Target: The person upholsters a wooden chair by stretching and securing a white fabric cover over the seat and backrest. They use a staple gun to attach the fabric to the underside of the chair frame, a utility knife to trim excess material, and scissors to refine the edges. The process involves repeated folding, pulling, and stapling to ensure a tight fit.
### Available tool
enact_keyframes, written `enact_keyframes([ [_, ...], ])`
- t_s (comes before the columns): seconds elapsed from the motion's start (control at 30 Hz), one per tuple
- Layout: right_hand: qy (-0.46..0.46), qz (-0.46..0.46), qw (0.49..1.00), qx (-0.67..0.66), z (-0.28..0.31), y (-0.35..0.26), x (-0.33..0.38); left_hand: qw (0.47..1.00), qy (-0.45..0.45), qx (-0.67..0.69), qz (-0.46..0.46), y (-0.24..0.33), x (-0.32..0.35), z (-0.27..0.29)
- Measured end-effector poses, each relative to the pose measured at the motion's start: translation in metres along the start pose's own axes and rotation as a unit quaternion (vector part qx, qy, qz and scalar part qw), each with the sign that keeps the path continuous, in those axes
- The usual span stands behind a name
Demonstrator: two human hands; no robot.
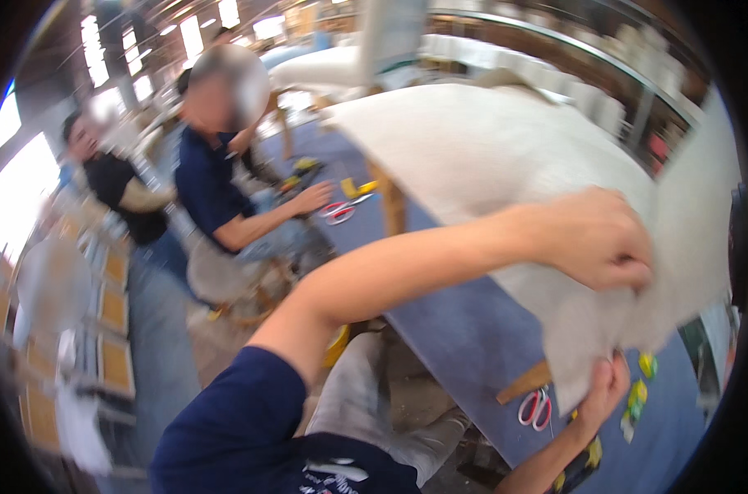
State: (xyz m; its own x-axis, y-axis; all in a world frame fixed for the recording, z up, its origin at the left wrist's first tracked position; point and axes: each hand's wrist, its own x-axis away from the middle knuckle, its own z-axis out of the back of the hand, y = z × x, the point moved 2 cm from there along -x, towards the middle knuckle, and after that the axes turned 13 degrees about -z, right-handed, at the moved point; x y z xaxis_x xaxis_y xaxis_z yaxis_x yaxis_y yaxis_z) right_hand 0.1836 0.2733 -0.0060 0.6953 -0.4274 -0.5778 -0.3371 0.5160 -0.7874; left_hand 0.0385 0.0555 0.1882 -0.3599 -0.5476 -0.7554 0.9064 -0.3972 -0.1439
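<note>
A large piece of cream fabric (464, 140) drapes over a piece of furniture with wooden legs (393, 202), which stands on a blue-grey work table (448, 329). My left arm crosses in front of it, and my left hand (596, 239) is closed in a fist over the fabric near its right side; what the fingers hold is hidden. Below it, my right hand (604, 391) pinches the fabric's lower edge between thumb and fingers. Red-handled scissors (535, 409) lie on the table left of my right hand.
Yellow-green items (637, 395) lie to the right, and a dark and yellow tool (584, 465) is near my right forearm. Across the table's left side sits a co-worker (217, 181), near a second pair of scissors (339, 212). Another person (123, 181) is farther back. Shelving (571, 53) runs behind.
</note>
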Motion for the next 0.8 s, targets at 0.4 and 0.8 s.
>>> enact_keyframes([
  [0.4, -0.013, -0.108, 0.992, -0.072, 0.004, 0.033, 0.007, 0.988, 0.056, -0.114, -0.09, -0.002, 0.029, -0.016],
  [0.8, -0.122, -0.14, 0.965, 0.185, -0.002, -0.068, -0.016, 0.987, -0.052, -0.149, 0.028, -0.012, 0.026, 0.005],
])
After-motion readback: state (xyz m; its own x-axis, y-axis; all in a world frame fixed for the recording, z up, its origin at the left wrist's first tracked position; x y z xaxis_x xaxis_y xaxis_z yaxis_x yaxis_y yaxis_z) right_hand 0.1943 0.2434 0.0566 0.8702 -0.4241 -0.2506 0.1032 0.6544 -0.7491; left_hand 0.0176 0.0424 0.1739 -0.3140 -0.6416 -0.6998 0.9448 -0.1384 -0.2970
